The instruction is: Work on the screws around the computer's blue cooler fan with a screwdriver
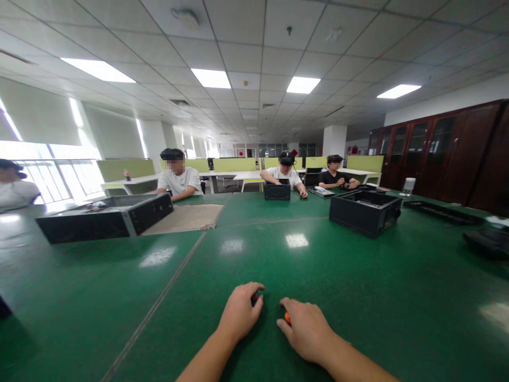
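Note:
Low over the green tabletop, my left hand (240, 310) is bent at the wrist, fingers curved and thumb a little apart, with nothing visible in it. Just to its right is my right hand (308, 326), its thumb and fingers curled around a small orange object (288, 317). Only a bit of orange shows between the thumb and index finger, so its kind and full shape are hidden. A narrow gap of table separates the two hands.
A green table (222, 260) has a seam running along its left side. Black computer cases stand at left (87, 225), far centre (277, 191) and right (353, 215). A dark panel (441, 211) lies far right. Several people sit around the table, one reaching into the centre case.

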Demonstrator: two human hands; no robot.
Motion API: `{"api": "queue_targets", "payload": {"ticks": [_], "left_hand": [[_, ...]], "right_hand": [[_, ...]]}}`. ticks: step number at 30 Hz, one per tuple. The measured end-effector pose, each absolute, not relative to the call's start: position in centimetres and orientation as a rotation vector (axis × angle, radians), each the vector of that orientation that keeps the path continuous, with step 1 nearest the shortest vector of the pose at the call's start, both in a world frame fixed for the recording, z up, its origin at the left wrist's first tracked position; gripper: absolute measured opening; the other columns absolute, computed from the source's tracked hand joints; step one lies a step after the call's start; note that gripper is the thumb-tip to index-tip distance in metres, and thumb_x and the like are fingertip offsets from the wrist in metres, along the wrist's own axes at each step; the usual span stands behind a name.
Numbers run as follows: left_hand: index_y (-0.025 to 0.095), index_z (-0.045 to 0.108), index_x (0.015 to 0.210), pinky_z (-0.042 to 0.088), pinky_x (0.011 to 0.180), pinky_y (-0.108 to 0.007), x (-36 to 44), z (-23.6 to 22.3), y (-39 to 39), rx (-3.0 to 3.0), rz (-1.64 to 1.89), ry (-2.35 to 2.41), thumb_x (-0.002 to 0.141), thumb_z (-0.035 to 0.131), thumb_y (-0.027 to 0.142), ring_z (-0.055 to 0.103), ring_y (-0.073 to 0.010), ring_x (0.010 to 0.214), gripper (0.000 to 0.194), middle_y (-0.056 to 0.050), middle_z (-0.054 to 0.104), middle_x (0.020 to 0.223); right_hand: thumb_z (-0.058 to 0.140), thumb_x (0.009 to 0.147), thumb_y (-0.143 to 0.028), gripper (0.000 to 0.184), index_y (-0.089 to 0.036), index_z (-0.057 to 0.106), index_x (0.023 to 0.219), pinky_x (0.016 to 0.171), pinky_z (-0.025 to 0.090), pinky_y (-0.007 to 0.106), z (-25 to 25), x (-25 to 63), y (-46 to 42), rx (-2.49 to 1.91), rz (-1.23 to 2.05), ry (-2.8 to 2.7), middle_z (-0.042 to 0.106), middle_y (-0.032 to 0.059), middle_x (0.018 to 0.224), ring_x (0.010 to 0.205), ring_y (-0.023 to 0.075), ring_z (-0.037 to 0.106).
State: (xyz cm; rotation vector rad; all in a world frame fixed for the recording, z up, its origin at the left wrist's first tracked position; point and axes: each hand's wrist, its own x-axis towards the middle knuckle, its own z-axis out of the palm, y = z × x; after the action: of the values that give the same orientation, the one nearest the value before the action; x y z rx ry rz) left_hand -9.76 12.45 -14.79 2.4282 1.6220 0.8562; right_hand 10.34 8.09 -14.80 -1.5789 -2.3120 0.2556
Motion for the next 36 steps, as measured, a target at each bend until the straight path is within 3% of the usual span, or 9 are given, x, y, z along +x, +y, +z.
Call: {"api": "queue_targets", "payload": {"ticks": [36], "left_hand": [[0.023,0.070,0.101,0.048,0.093,-0.038,-9.81,-15.40,12.73,2.434,0.870,1.514,0.089,0.049,0.022,0.065,-0.0219,0.098,0.025,-0.002,0.073,0.103]], "right_hand": [[0.053,0.090,-0.038,0.037,-0.024,0.060,0.123,0.083,0.051,0.043,-14.78,10.63,8.13,-1.553,0.280,-2.328,0.072,0.0092,0.109,0.096,0.0317,0.069]]}}
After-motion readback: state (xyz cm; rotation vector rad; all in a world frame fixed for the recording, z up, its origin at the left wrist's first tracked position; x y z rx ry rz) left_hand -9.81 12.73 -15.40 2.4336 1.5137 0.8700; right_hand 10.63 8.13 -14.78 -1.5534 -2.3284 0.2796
